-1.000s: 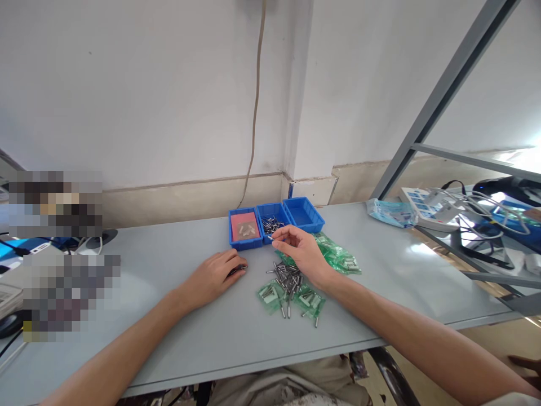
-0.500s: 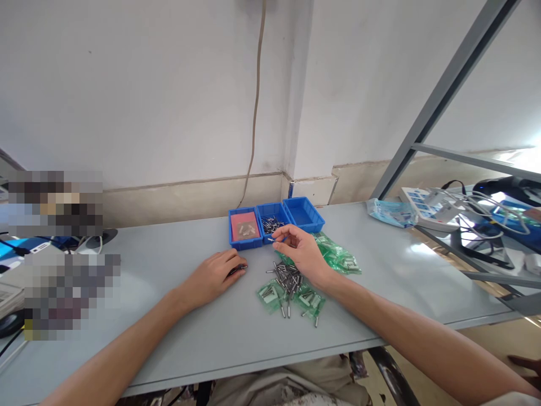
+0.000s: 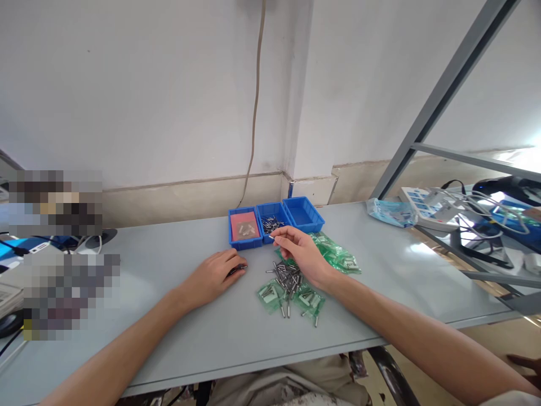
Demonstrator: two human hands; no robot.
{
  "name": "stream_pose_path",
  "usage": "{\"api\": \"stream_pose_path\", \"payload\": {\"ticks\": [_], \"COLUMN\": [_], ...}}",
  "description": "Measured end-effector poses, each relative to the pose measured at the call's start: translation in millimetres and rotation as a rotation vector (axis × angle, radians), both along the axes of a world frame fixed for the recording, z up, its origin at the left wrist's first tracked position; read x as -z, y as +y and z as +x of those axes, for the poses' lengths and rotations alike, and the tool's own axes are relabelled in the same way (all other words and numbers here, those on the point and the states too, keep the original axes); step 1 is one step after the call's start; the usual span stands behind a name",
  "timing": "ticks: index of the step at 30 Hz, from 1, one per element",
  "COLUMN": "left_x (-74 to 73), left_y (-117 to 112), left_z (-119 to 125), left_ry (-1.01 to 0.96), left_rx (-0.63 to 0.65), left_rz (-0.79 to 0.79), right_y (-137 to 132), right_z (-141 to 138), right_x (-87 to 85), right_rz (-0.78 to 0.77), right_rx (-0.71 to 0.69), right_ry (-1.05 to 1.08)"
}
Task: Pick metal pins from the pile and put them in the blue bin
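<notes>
Between thumb and fingertips, my right hand (image 3: 298, 251) pinches a small metal pin (image 3: 271, 237) just in front of the middle blue bin (image 3: 266, 239). That bin holds many similar pins (image 3: 273, 224). My left hand (image 3: 217, 272) rests on the table, fingers curled around dark metal pins (image 3: 237, 269) whose ends poke out. Below my right hand lies a loose pile of metal pins (image 3: 288, 279). Small green plastic bags with pins lie at its near side, a left one (image 3: 270, 296) and a right one (image 3: 310, 300). A larger green bag (image 3: 336, 254) is partly behind my right hand.
The left blue bin (image 3: 246, 245) holds a pink sheet and a clear bag of parts. A right blue bin (image 3: 306, 211) stands beside the middle one. On the right are a blue plastic packet (image 3: 391, 213), a power strip (image 3: 426, 210), cables and a metal frame (image 3: 439, 84).
My right hand has shifted very slightly, and the pin in its fingertips has turned in angle. The left hand stays where it was.
</notes>
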State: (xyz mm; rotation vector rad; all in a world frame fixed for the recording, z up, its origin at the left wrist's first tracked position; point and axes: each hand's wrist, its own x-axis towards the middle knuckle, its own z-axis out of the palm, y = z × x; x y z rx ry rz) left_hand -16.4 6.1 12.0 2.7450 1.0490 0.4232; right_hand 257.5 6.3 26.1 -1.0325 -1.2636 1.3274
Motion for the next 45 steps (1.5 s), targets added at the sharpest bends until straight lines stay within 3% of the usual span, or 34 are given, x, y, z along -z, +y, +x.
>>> {"api": "stream_pose_path", "payload": {"ticks": [24,45], "left_x": [2.2,0.9], "left_y": [0.3,-0.2], "left_z": [-0.2,0.4], "left_ry": [-0.006,-0.016], "left_rx": [-0.007,0.000], "left_rz": [-0.006,-0.002], "right_y": [-0.1,0.5], "right_z": [1.3,0.3], "right_x": [0.6,-0.8], "right_rz": [-0.067,-0.059], "right_rx": [-0.105,-0.091], "right_ry": [0.107,0.097]}}
